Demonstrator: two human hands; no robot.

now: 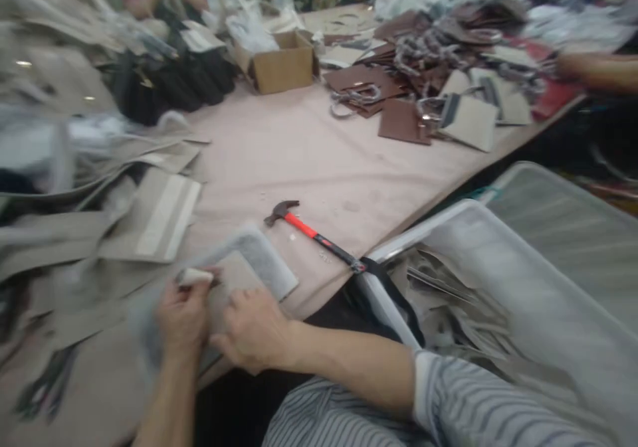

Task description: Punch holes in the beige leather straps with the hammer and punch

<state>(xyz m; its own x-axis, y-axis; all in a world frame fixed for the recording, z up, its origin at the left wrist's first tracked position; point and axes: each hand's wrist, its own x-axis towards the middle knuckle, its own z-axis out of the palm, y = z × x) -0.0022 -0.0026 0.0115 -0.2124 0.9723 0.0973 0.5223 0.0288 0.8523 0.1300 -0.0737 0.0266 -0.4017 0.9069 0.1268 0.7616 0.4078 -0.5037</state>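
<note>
My left hand [184, 317] is closed, with a small whitish piece [195, 276] with dark ends pinched at its fingertips; blur hides what kind of piece it is. Just to its right, my right hand [256, 331] has its fingers curled on a flat beige panel [242, 271], gripping its near part. Under the panel lies a pale, translucent board [282, 275] at the table's near edge. A claw hammer [314, 236] with a red and black handle rests beyond my right hand, its head pointing away to the left.
Beige bag parts [149, 214] pile up on the left, with blurred dark tools [47, 384] below them. A white plastic bin [528, 268] holding beige pieces stands at right. Farther back are a cardboard box [284, 65], brown bags [403, 121] and co-workers' arms [598, 72].
</note>
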